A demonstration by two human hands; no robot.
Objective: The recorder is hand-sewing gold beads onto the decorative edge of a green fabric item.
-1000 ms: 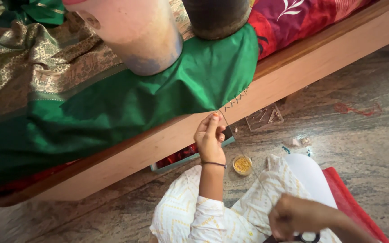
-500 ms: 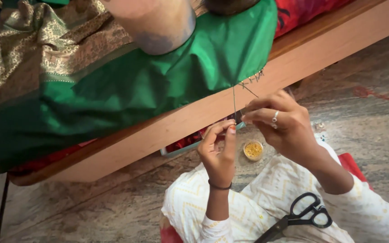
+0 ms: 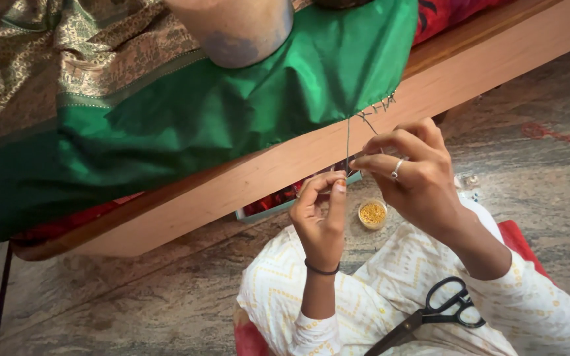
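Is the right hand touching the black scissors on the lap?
Apart. The head view shows the right hand raised at the thread below the green cloth, while the scissors lie on the lap beneath the forearm.

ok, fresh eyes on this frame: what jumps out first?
The glossy green cloth draped over the wooden frame edge fills the upper half. Just below its fringed corner, the left hand and right hand meet, pinching a thin thread that hangs from the hem. Black scissors lie on the lap at lower right, and a small cup of yellow beads sits on the floor between the hands.
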